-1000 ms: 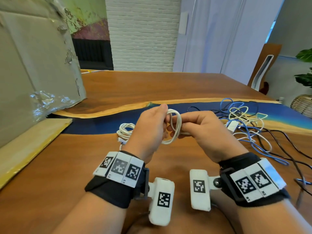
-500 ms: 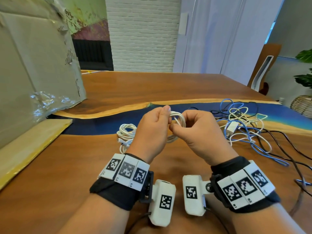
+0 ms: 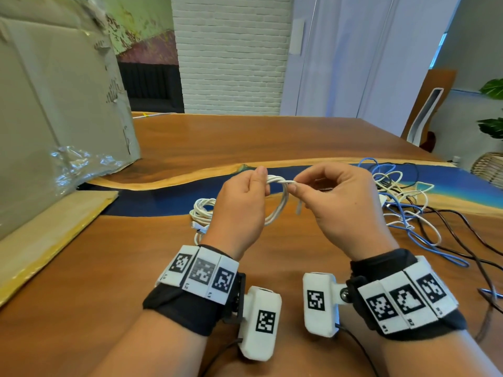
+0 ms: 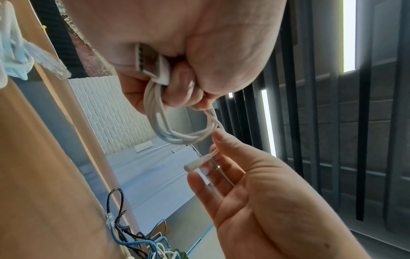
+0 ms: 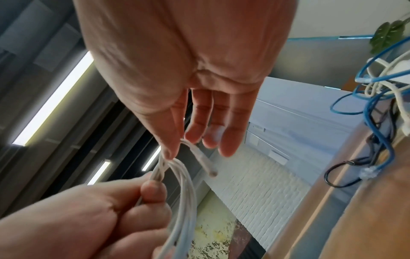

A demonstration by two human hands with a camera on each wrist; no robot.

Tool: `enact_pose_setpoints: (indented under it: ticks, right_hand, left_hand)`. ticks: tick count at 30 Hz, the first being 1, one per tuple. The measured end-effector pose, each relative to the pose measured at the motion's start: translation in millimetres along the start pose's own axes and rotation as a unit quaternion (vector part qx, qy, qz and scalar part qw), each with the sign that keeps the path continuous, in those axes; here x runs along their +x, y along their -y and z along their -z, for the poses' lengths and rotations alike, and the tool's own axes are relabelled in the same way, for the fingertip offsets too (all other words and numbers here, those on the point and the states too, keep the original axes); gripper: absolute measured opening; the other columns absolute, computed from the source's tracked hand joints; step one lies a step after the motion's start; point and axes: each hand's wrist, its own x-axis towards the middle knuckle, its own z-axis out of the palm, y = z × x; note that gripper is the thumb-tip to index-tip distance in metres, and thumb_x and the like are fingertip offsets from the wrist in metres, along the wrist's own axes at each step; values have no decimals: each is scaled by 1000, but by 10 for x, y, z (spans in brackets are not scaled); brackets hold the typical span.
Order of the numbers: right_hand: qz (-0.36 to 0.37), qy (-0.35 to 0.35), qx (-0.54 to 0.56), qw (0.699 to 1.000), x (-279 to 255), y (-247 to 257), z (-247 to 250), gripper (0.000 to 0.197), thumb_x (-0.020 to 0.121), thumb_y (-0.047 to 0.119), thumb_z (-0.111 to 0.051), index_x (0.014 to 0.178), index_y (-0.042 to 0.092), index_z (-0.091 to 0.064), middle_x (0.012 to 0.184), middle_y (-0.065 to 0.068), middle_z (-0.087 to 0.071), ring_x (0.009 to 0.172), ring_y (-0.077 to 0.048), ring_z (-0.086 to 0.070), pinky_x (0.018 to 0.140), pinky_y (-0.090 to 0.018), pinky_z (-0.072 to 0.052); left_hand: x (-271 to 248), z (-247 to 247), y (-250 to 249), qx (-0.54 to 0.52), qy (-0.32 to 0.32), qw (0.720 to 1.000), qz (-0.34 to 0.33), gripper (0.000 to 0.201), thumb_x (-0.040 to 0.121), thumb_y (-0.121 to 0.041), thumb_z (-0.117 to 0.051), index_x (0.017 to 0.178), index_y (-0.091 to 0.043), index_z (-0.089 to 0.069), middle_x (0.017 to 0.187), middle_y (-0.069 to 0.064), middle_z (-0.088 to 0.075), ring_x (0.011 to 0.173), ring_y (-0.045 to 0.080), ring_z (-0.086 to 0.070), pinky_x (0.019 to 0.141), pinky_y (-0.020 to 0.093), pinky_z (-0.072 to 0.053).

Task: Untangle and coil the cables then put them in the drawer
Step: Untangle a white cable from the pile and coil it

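A: Head view: compared with a second ago, the two hands have drawn a little apart. The left hand (image 3: 239, 202) still grips the white coil (image 3: 277, 210), fingers curled through its loops, and the right hand (image 3: 337, 197) now pinches the loose end between thumb and forefinger just beside the top of the coil.

B: So the tail has been wound round the bundle?

A: It looks so. A twist of cable (image 3: 280, 181) crosses the top of the coil, where half a second ago the hands were pressed together over it. The small plug (image 4: 200, 162) hangs free below the right fingers (image 5: 170, 135).

B: And the flat plug?

A: Tucked in the left palm, seen from the left wrist.

B: What does that mean for the job?

A: I judge this cable is nearly tied off. An earlier white bundle (image 3: 202, 213) lies on the surface behind the left hand, towards the blue strip. The tangle (image 3: 402, 202) of blue, white and black cables near the right edge is still to do. No drawer is in view.
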Motion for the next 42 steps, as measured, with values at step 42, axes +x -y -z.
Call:
enact_pose_setpoints:
  ticks: [42]
  right_hand:
    - [-162, 161, 280, 932, -66, -18, -103, 25, 72, 14, -77, 93, 1, -78, 86, -15, -77, 80, -22, -74, 73, -30, -59]
  left_hand:
    - [7, 49, -78, -77, 21, 996, 46, 44, 95, -57, -40, 73, -22, -56, 57, -5, -40, 56, 18, -36, 65, 44, -34]
